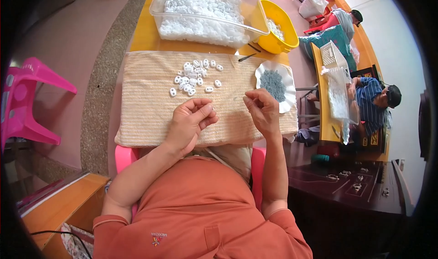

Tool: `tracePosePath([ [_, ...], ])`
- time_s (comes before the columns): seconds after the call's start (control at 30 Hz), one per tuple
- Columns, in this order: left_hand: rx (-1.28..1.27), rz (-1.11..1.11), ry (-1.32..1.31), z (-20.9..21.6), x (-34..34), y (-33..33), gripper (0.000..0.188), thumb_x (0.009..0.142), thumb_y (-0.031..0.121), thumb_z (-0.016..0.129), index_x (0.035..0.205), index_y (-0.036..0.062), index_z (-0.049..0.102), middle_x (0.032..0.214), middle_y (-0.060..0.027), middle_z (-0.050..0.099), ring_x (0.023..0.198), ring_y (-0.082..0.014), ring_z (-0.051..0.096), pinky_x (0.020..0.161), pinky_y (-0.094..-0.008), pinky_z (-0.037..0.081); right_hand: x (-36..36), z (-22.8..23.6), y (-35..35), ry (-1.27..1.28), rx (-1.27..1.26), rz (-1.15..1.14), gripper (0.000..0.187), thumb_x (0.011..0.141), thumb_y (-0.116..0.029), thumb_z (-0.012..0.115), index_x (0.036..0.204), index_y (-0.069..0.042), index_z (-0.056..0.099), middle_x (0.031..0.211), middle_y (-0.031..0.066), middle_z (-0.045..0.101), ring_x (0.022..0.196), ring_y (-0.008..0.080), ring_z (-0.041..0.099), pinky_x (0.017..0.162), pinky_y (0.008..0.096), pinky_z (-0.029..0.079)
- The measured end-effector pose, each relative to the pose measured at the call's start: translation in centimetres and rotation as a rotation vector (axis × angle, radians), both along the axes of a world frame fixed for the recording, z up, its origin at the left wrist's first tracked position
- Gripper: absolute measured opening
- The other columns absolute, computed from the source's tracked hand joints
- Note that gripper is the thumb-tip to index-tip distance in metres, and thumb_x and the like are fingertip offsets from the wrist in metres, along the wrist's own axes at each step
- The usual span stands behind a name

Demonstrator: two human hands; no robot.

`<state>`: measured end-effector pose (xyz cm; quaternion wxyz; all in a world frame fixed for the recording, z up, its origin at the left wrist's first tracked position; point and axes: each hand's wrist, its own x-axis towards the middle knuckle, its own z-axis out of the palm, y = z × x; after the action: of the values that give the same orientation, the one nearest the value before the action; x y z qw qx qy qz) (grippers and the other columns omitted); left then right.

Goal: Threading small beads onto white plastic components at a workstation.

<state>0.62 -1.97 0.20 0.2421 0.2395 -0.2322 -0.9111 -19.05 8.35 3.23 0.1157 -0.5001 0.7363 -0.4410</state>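
My left hand (pixel 190 123) is over the near part of the towel-covered table (pixel 150 108), thumb and index finger pinched together. A pale spot shows at its fingertips, too small to name. To its right, my right hand (pixel 265 112) also has thumb and forefinger pressed together; whatever they hold cannot be made out. Beyond the left hand lies a loose heap of small white oval plastic pieces (pixel 187 80), each with two dark holes. Close behind the right hand, a white scalloped dish (pixel 287 104) holds many tiny grey-blue parts (pixel 272 84).
A clear bin (pixel 210 15) full of white pieces stands at the table's far side, beside a yellow basin (pixel 277 42). Dark tweezers (pixel 247 57) lie near them. A pink stool (pixel 34 99) is at left. Two people (pixel 372 97) sit at right, one by another table.
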Motion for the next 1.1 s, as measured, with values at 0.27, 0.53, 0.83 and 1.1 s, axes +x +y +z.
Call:
tracePosePath([
  [0.27, 0.011, 0.055, -0.041, 0.3, 0.1, 0.1, 0.011, 0.091, 0.003, 0.058, 0.102, 0.0012, 0.058, 0.087, -0.0044, 0.060, 0.079, -0.0121, 0.060, 0.077, -0.0280, 0.054, -0.2, -0.3, -0.1, 0.289, 0.109, 0.072, 0.016, 0.079, 0.002, 0.066, 0.095, 0.000, 0.066, 0.087, 0.0102, 0.063, 0.071, 0.0226, 0.062, 0.064, 0.0306, 0.048],
  [0.53, 0.009, 0.017, -0.039, -0.4, 0.0, 0.2, 0.012, 0.091, 0.004, 0.059, 0.102, 0.0011, 0.058, 0.086, -0.0059, 0.061, 0.079, -0.0132, 0.061, 0.077, -0.0283, 0.056, 0.4, 0.1, -1.4, 0.456, 0.369, 0.063, 0.013, 0.084, -0.012, 0.061, 0.094, -0.006, 0.067, 0.092, 0.0110, 0.062, 0.082, 0.0325, 0.063, 0.072, 0.0394, 0.049],
  [0.83, 0.012, 0.003, -0.052, -0.3, 0.0, 0.2, 0.010, 0.091, 0.006, 0.061, 0.100, 0.0011, 0.059, 0.085, -0.0062, 0.062, 0.077, -0.0132, 0.061, 0.075, -0.0274, 0.055, 0.6, -0.2, -1.5, 0.473, 0.395, 0.052, 0.008, 0.085, -0.011, 0.060, 0.086, -0.003, 0.061, 0.088, 0.0132, 0.060, 0.080, 0.0351, 0.061, 0.071, 0.0413, 0.048],
  [1.1, -0.010, 0.011, -0.056, -0.3, 0.0, 0.3, 0.011, 0.091, 0.007, 0.061, 0.100, 0.0013, 0.059, 0.085, -0.0056, 0.062, 0.077, -0.0127, 0.061, 0.074, -0.0275, 0.055, 1.2, -0.9, -0.4, 0.258, 0.104, 0.051, 0.012, 0.083, 0.002, 0.061, 0.095, 0.000, 0.061, 0.082, 0.0132, 0.064, 0.074, 0.0230, 0.064, 0.067, 0.0311, 0.050],
])
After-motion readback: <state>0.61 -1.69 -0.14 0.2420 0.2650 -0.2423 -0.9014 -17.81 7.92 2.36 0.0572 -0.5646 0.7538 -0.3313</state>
